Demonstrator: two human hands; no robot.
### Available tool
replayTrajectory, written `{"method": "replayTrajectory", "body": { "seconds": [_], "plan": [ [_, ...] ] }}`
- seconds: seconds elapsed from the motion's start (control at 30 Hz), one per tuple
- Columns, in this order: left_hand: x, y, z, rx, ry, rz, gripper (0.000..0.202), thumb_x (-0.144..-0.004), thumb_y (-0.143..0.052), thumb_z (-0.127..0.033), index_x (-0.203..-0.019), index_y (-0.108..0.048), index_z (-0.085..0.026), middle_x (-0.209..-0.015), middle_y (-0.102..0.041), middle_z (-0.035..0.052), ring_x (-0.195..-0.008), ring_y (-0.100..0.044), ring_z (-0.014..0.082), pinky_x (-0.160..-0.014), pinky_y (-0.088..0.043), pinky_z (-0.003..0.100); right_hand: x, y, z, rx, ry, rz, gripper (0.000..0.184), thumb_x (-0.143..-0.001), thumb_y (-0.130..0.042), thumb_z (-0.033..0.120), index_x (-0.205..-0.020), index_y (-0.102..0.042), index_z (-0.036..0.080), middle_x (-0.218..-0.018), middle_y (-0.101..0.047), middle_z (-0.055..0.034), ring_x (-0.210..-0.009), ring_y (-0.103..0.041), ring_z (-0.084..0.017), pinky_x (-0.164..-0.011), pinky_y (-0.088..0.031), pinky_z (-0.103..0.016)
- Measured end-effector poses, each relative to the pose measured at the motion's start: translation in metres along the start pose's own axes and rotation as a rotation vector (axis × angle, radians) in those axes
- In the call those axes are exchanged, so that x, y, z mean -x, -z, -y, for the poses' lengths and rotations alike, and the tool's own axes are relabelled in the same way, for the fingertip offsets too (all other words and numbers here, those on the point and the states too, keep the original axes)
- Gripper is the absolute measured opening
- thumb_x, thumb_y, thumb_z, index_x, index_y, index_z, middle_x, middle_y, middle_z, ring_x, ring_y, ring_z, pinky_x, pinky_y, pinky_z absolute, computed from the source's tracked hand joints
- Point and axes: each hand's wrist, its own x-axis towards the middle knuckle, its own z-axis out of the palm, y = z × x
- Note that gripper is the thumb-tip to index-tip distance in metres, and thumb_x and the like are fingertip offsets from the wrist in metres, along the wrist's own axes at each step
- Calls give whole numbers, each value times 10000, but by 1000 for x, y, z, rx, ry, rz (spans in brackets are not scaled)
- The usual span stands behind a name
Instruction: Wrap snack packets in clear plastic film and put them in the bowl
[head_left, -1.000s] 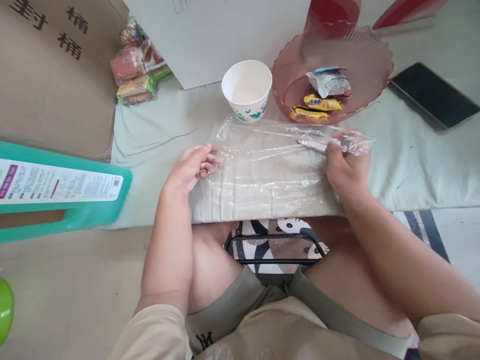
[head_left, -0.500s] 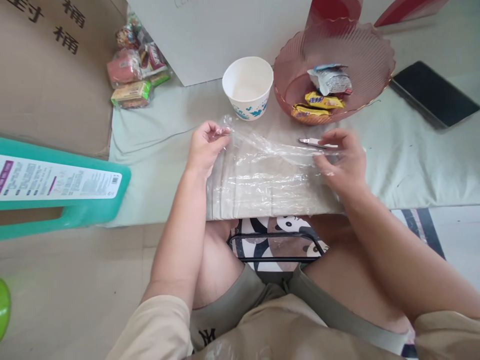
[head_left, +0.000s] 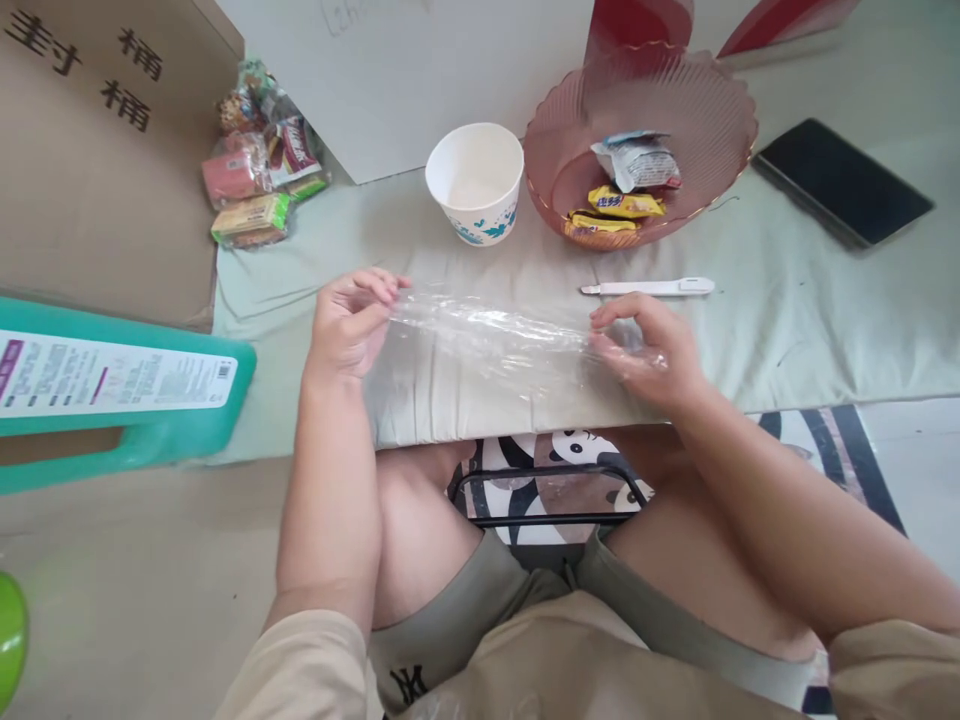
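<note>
A crinkled sheet of clear plastic film [head_left: 495, 335] is stretched between my two hands, above the cloth-covered surface. My left hand [head_left: 352, 320] pinches its left end between thumb and fingers. At the other end, my right hand [head_left: 645, 350] grips the film, with a bit of it bunched by the thumb. Just beyond my right hand lies a white utility knife [head_left: 652, 288] with its tip pointing left. A white paper cup [head_left: 480, 215] with a blue pattern stands upright behind the film; its visible inside is white.
A pink ribbed bowl [head_left: 705, 120] holds several wrapped snacks [head_left: 626, 203]. To its right lies a black phone [head_left: 847, 180]. More packaged snacks [head_left: 255, 170] sit by a cardboard box [head_left: 105, 180] on the left. A green jug [head_left: 187, 425] is at the left edge.
My left hand has moved left and slightly down, my right hand slightly left and down. The film has gone from spread wide to a narrower, gathered band. The knife is now uncovered.
</note>
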Motion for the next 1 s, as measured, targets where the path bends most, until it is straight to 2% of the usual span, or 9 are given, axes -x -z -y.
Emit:
{"method": "replayTrajectory", "body": {
  "seconds": [0.07,0.17,0.3,0.47,0.63,0.77,0.87,0.93,1.0],
  "plan": [
    [0,1,3,14,8,-65,497,-551,-896,-384,-598,-428,-223,-720,-555,-9,-911,-689,193,-944,-557,370,-1,-3,-1,2,-34,-6,186,-802,-709,296,-961,-616,275,-998,-724,-56,-933,-692,-251,-845,-563,-442],
    [-2,0,7,12,16,-149,510,-619,-856,-335,-644,-361,-218,-771,-592,-5,-947,-696,194,-871,-560,342,-4,-9,-2,-11,2,1,91,-823,-674,258,-870,-596,257,-1012,-713,-65,-1019,-693,-263,-912,-554,-462],
    [-9,-1,13,-96,-14,-234,501,-656,-839,-309,-623,-350,-206,-1001,-693,21,-1083,-683,207,-945,-558,354,-6,-13,-4,3,51,13,94,-833,-612,177,-791,-579,255,-984,-704,-60,-976,-690,-249,-883,-556,-452],
    [-20,3,30,-127,-58,-277,392,-657,-852,-306,-594,-480,-200,-1106,-692,25,-1131,-675,216,-1064,-525,398,-1,-15,-9,53,109,27,209,-786,-548,70,-791,-642,257,-992,-666,-54,-879,-656,-211,-772,-542,-393],
    [-25,11,41,-241,-62,-340,142,-640,-736,-127,-617,-626,-215,-1100,-678,31,-1117,-657,205,-1074,-524,383,3,-15,-16,89,133,62,325,-766,-525,30,-823,-727,279,-1063,-650,-37,-736,-579,-164,-717,-517,-387],
    [-16,17,36,-389,-42,-333,195,-605,-636,-19,-601,-702,-202,-1067,-677,61,-1084,-650,239,-917,-557,358,4,-15,-19,110,109,120,317,-768,-522,48,-803,-748,268,-1088,-642,-42,-652,-508,-132,-663,-499,-370],
    [-11,18,34,-452,-18,-307,242,-625,-630,11,-630,-746,-202,-1027,-666,65,-967,-654,222,-822,-536,337,2,-17,-19,124,92,88,318,-803,-520,63,-823,-760,269,-1060,-654,-49,-685,-544,-148,-689,-520,-378],
    [-10,20,35,-474,9,-295,262,-642,-623,17,-633,-755,-208,-1041,-663,64,-918,-649,211,-813,-527,340,2,-17,-19,140,79,58,319,-818,-519,69,-826,-766,270,-1055,-658,-55,-726,-574,-165,-722,-536,-394],
    [-11,23,36,-516,38,-289,291,-634,-588,28,-623,-757,-209,-1057,-668,69,-939,-649,224,-863,-527,361,2,-16,-19,149,75,51,325,-801,-520,66,-828,-774,266,-1075,-653,-62,-775,-597,-180,-759,-548,-414]
  ]
}}
